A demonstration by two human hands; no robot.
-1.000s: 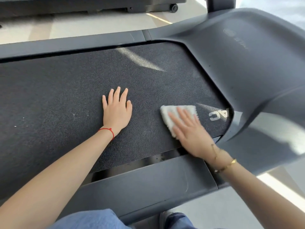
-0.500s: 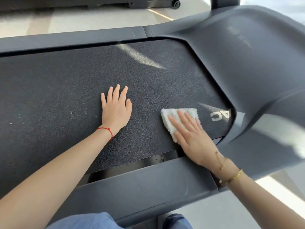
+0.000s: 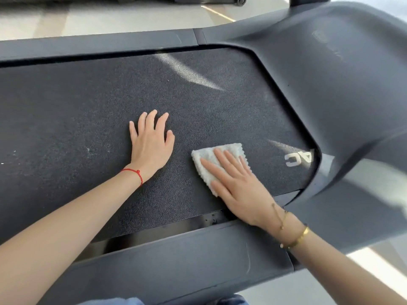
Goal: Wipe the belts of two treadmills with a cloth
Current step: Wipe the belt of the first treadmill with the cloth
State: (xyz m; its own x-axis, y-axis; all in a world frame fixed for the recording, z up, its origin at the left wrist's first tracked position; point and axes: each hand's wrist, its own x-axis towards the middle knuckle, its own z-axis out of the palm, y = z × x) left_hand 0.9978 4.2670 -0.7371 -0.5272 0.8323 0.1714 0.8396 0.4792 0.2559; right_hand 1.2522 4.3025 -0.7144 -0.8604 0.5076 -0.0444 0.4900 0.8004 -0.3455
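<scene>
The left hand (image 3: 152, 144) lies flat on the dark treadmill belt (image 3: 88, 106), fingers (image 3: 152, 119) straight. To its right, the right hand (image 3: 237, 190) presses a white cloth (image 3: 209, 159) against the belt beside white lettering (image 3: 297, 159).

Bright daylight streaks glare across the belt (image 3: 110, 106); right edge blurred, warped

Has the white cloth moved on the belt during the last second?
Yes. The cloth moved away from the white letters, toward the left hand.

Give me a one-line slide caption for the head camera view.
Right hand presses a white cloth on the treadmill belt; left hand rests flat.
</scene>
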